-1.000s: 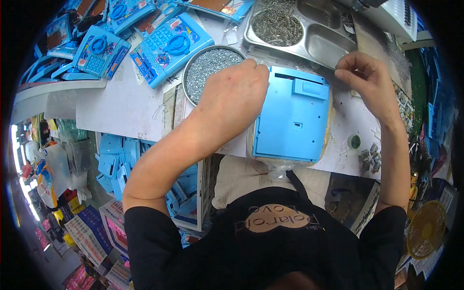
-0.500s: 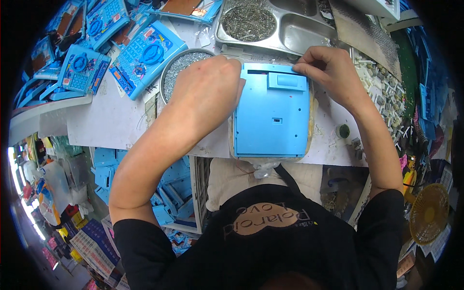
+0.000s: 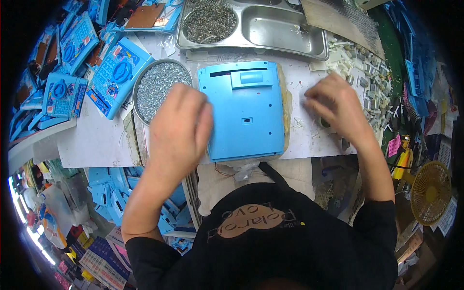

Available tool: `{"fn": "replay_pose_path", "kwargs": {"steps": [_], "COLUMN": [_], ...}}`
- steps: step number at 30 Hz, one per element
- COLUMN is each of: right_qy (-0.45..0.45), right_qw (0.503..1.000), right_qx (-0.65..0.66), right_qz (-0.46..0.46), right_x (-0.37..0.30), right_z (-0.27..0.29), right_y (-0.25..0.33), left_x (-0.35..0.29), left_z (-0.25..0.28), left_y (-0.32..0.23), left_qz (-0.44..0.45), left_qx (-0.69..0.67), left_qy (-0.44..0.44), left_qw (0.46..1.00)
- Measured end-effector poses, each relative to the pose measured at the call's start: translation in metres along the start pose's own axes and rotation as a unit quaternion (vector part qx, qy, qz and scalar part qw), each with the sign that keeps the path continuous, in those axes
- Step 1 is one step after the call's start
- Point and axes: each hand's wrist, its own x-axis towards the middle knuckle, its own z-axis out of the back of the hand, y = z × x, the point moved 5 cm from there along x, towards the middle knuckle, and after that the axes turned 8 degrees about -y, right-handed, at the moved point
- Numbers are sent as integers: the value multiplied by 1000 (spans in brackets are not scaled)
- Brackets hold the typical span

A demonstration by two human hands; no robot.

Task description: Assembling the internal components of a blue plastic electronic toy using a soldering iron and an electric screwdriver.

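A flat blue plastic housing (image 3: 247, 137) lies in front of me, its back face up. It has a long slot along the far edge, a raised block beside the slot, small holes and a small rectangular opening. My left hand (image 3: 179, 128) is closed, fingers curled down, close to the housing's left edge and the near side of a round bowl of small silver screws (image 3: 162, 84). What its fingertips hold, if anything, is hidden. Off to the right of the housing, my right hand (image 3: 338, 106) hovers with bent fingers, thumb and forefinger slightly apart, nothing visible between them.
A steel compartment tray (image 3: 285, 34) with small metal parts stands behind the housing. Blue toy casings (image 3: 118, 72) pile up at the far left. Small white and grey parts (image 3: 369, 82) lie heaped at the right. More blue pieces (image 3: 113, 193) sit below the table edge; a yellow fan (image 3: 430, 193) stands at right.
Both hands have come off the housing's far corners. The left moved nearer to me, the right outward to the right. The whole view has shifted, so the housing appears farther left.
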Motion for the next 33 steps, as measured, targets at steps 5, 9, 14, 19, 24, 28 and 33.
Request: {"fn": "replay_pose_path", "kwargs": {"steps": [5, 9, 14, 19, 24, 28, 33], "right_qy": [-5, 5, -40, -65, -85, -88, -104], "right_qw": [999, 999, 998, 987, 983, 984, 981], "right_qx": [13, -21, 46, 143, 149, 138, 131], "right_qz": [-36, -25, -17, 24, 62, 77, 97], "right_x": [-20, -19, -18, -23, -19, -17, -17], "right_z": [-16, -19, -4, -2, -18, -21, -23], "right_y": [1, 3, 18, 62, 78, 81, 83], "left_x": [-2, 10, 21, 20, 12, 5, -10], "left_z": [-17, -33, -50, -53, -47, -23, 31], "left_y": [-40, -40, -44, -54, -55, -33, 72], "left_qz": [-74, -121, -194, -211, -185, -119, 96], "left_qx": [-94, -47, 27, 38, 32, 6, 141], "left_qy": [39, 9, 26, 58, 66, -31, -121], "left_qw": [992, 991, 980, 975, 980, 992, 978]}}
